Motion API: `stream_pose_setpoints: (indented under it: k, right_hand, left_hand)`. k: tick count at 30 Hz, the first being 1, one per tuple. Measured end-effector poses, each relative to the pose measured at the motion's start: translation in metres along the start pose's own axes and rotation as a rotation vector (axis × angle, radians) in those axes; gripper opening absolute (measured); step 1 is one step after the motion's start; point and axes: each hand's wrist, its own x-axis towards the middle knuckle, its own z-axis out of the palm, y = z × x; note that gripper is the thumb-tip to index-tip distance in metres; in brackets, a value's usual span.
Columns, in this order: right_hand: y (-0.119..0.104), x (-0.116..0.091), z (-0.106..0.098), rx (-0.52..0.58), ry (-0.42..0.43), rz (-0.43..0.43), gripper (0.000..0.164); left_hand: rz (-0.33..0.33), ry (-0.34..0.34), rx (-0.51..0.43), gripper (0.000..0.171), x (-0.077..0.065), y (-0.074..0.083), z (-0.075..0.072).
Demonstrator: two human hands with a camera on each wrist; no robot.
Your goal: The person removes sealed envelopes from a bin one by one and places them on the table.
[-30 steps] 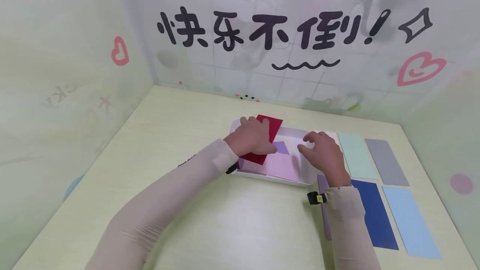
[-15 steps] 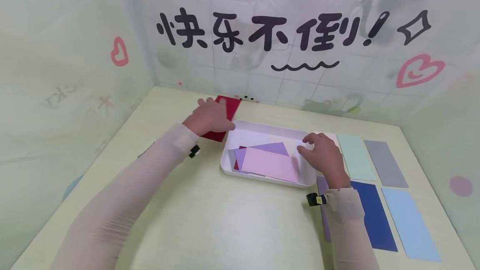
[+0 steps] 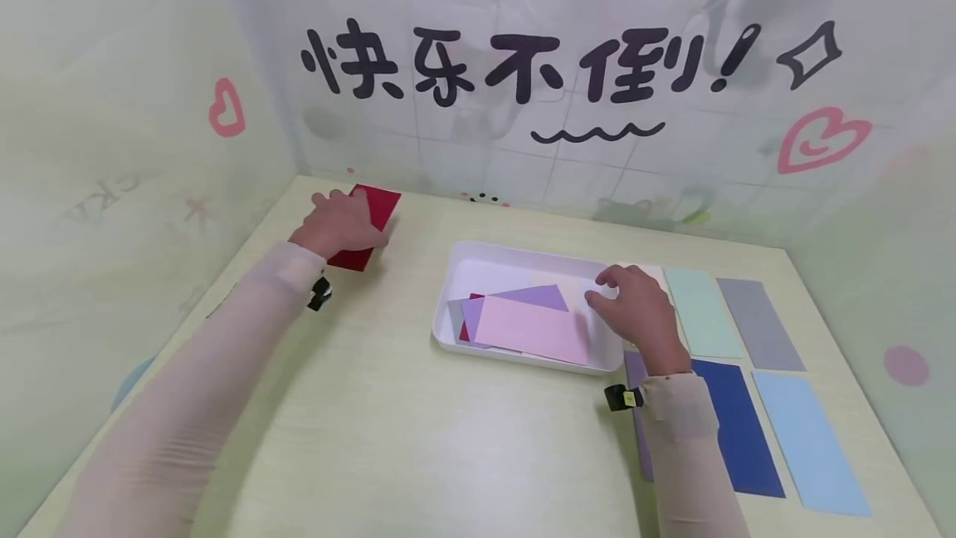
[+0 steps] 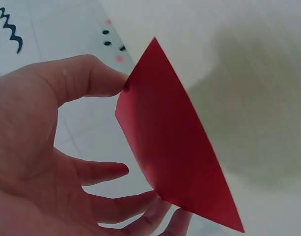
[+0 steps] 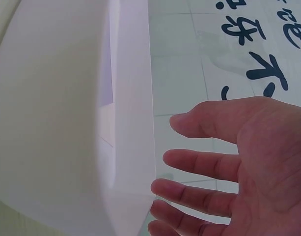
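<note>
My left hand (image 3: 339,224) grips a dark red paper card (image 3: 383,207) near the back left of the table. In the left wrist view the red card (image 4: 165,132) is bent slightly, held by its edges between thumb and fingertips above the tabletop. At the right end of a white tray (image 3: 448,272) hovers my right hand (image 3: 638,305), fingers loosely spread and holding nothing. The right wrist view shows its fingertips (image 5: 165,188) right at the tray's rim (image 5: 135,147). Inside the tray lie a pink card (image 3: 532,330), a purple card (image 3: 541,297) and partly covered red and grey ones.
Right of the tray, cards lie in rows on the table: mint green (image 3: 702,310), grey (image 3: 762,324), dark blue (image 3: 739,430), light blue (image 3: 810,442) and a purple one (image 3: 637,422) partly under the right forearm. Printed curtains (image 3: 478,139) enclose the table's back and sides.
My left hand has carried the red card from over the tray leftward to the back left of the table. The right hand stays by the tray's right end.
</note>
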Motion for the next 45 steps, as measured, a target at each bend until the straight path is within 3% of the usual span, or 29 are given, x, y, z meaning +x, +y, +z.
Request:
stream_pose_setpoints:
  k: [10, 21, 30, 45]
  right_hand:
    - [0.003, 0.0, 0.0, 0.009, -0.003, 0.003, 0.038]
    - [0.002, 0.002, 0.0, 0.02, -0.01, 0.021, 0.038]
    - [0.003, 0.002, 0.0, 0.019, -0.012, 0.035, 0.037]
    - [0.003, 0.002, 0.0, 0.018, -0.014, 0.037, 0.038]
  left_hand:
    - [-0.078, -0.058, -0.049, 0.077, 0.013, -0.049, 0.013]
    - [-0.061, -0.136, -0.059, 0.076, 0.022, -0.083, 0.026]
    - [-0.042, -0.138, -0.058, 0.077, 0.034, -0.089, 0.034]
    - [-0.05, -0.134, -0.06, 0.077, 0.03, -0.085, 0.032]
